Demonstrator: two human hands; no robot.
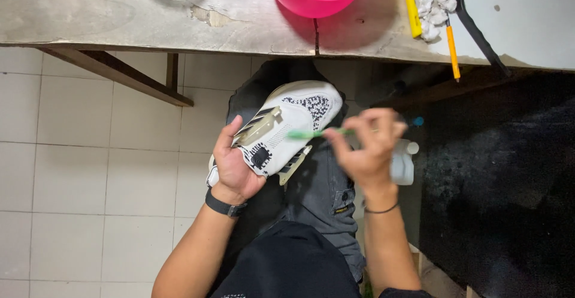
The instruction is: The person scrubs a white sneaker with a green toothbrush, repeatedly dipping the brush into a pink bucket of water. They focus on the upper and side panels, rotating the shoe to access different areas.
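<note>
Left hand (233, 160) gripping white sneaker (287, 124), right hand (368, 145) pinching green toothbrush (314, 133) against it

Left hand (235, 165) curled in a firm grip, right hand (366, 148) blurred, fingers pinched, forearms bare.

You have one package in view: a small white plastic bottle (402, 165) with a rounded cap, standing just behind your right hand (368, 148), largely hidden by it; its edges are blurred; beside its top sits a small blue cap-like spot, too blurred to tell; you have no labels, signs or screens in sight.
</note>
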